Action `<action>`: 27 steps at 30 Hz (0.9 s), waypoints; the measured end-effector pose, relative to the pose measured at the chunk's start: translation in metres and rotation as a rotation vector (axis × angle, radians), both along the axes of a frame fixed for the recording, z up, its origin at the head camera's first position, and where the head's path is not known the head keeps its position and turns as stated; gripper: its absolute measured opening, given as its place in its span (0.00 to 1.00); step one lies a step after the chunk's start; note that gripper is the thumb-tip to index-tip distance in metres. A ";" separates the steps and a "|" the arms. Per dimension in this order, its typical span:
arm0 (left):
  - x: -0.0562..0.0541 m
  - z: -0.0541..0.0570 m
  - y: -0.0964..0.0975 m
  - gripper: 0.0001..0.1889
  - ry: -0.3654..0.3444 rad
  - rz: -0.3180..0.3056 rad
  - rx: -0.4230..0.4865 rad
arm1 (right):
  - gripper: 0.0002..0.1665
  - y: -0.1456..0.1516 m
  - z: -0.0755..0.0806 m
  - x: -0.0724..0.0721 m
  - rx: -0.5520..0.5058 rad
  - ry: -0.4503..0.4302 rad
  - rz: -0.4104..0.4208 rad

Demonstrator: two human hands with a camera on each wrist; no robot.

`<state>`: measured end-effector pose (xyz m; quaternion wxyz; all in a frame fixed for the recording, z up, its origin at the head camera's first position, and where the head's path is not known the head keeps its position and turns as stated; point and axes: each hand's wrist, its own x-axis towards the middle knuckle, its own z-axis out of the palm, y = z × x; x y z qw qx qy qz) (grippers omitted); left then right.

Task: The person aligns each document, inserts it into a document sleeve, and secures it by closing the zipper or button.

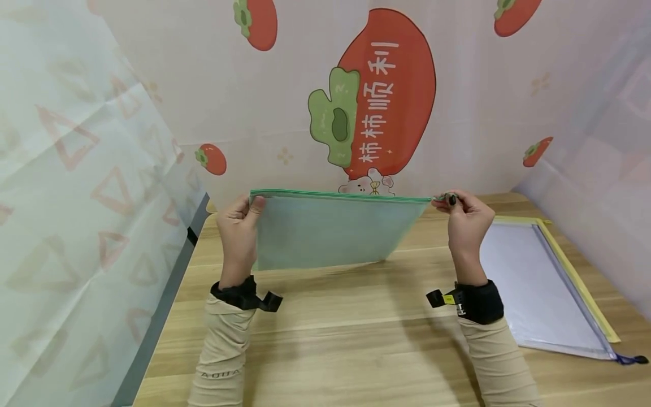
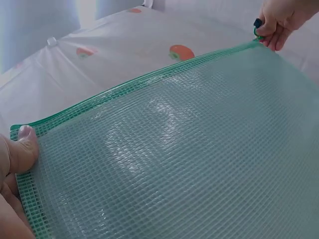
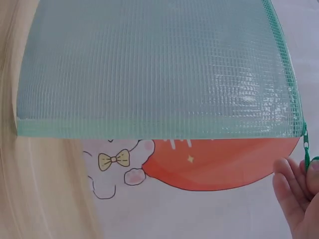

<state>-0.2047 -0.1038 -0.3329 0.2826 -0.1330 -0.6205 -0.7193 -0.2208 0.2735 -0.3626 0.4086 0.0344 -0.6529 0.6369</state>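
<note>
A green mesh zipper pouch [image 1: 335, 232] is held up over the table, its green zipper edge [image 2: 144, 78] stretched along the top between both hands. My left hand [image 1: 240, 237] pinches its top left corner, with the thumb [image 2: 27, 144] on the near face. At the other end my right hand [image 1: 467, 226] pinches the green pull cord [image 3: 307, 158] on the zipper slider [image 3: 305, 139], which sits at the zipper's right end. A black bead [image 1: 452, 199] on the cord shows at the fingers. The pouch's lower edge hangs close over the tabletop.
On the right of the wooden table [image 1: 346, 350] lie a clear pouch with a blue zipper [image 1: 549, 294] and, partly under it, a yellow-edged pouch [image 1: 585, 288]. Printed curtains [image 1: 285, 113] stand behind the table and on both sides.
</note>
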 end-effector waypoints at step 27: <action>-0.009 0.006 0.015 0.06 -0.071 -0.161 -0.104 | 0.06 -0.025 0.022 0.060 1.064 0.180 -0.226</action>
